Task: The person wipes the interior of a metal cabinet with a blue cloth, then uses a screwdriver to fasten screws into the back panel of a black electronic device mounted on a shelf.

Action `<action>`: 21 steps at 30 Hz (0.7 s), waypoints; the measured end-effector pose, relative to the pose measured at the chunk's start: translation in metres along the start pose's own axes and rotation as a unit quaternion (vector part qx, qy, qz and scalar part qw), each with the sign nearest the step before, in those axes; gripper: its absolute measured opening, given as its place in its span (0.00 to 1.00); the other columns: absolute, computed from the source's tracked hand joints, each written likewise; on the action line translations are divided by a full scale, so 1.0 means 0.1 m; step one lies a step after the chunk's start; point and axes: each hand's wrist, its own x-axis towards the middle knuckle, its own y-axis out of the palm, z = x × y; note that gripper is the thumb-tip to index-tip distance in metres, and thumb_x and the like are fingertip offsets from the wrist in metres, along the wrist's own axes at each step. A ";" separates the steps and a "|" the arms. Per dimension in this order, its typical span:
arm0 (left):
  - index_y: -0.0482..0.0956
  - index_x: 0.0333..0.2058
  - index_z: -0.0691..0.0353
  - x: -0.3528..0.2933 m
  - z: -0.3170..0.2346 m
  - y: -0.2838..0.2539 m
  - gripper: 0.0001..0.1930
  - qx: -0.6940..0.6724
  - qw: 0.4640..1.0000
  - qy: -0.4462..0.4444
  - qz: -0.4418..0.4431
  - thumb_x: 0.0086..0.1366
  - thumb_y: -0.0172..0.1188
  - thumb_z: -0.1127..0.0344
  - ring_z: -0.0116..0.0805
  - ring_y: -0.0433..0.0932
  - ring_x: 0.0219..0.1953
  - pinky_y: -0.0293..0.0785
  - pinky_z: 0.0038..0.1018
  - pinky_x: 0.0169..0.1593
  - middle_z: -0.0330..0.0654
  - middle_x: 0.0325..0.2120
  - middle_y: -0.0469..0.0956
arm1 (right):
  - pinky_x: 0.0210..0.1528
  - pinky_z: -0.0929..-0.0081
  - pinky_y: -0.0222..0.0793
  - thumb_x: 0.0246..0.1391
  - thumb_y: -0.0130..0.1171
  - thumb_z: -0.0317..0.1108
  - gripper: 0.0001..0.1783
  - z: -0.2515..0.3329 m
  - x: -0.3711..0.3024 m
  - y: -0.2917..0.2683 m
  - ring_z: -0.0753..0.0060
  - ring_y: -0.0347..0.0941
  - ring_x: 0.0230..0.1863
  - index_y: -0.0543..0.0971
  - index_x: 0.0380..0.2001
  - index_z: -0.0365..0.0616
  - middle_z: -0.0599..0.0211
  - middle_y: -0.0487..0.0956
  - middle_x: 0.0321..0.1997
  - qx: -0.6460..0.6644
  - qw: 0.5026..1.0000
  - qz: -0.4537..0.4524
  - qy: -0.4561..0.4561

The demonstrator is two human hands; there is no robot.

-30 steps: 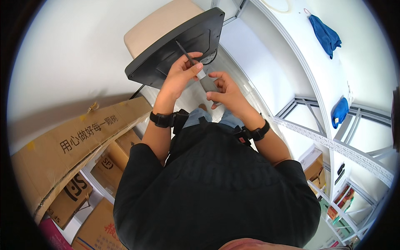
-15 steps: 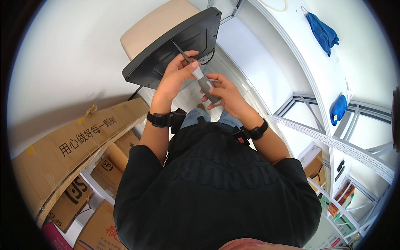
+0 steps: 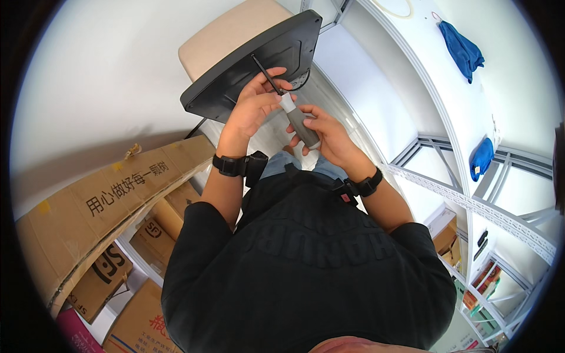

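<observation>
A screwdriver [image 3: 303,127] with a grey handle, a pale collar and a long dark shaft points away from me, up and to the left. My right hand [image 3: 326,132] is closed around the handle, fingers on one side and thumb on the other. At the collar and shaft, my left hand [image 3: 250,109] steadies the tool between thumb and fingers. The shaft's tip meets, or lies just in front of, the black underside panel [image 3: 220,85] of a tilted seat with a beige cushion [image 3: 226,32]. Whether a screw sits at the tip is too small to tell.
A long cardboard box [image 3: 126,188] runs along my left, with more cartons [image 3: 115,267] below it. To the right stands a white metal rack [image 3: 471,203]; two blue cloth items [image 3: 462,50] lie there. A dark cable [image 3: 303,81] loops beside the seat.
The seat, screwdriver and both hands sit slightly farther right in view. My left fingers have loosened and spread a little along the shaft. The right hand keeps its hold on the handle.
</observation>
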 end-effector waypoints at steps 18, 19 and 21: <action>0.59 0.57 0.67 0.12 -0.09 0.07 0.23 -0.074 0.995 0.056 -0.045 0.62 0.40 0.72 0.56 0.75 0.50 0.74 0.44 0.52 0.58 0.50 0.71 | 0.36 0.76 0.69 0.59 0.51 0.30 0.22 0.03 -0.03 -0.04 0.72 0.73 0.40 0.63 0.56 0.43 0.63 0.74 0.45 -0.101 0.993 -0.030 -0.049; 0.59 0.57 0.67 0.12 -0.09 0.08 0.23 -0.067 0.995 0.056 -0.050 0.63 0.40 0.71 0.55 0.75 0.51 0.74 0.44 0.52 0.58 0.51 0.71 | 0.36 0.76 0.69 0.59 0.51 0.30 0.22 0.03 -0.04 -0.06 0.72 0.73 0.40 0.63 0.56 0.43 0.63 0.74 0.45 -0.099 0.993 -0.031 -0.049; 0.59 0.58 0.68 0.15 -0.07 0.05 0.22 -0.075 0.994 0.058 -0.054 0.64 0.40 0.70 0.54 0.75 0.51 0.74 0.43 0.52 0.58 0.51 0.71 | 0.36 0.76 0.69 0.59 0.52 0.30 0.22 0.03 -0.05 -0.08 0.72 0.73 0.40 0.63 0.56 0.43 0.63 0.74 0.45 -0.095 0.994 -0.032 -0.048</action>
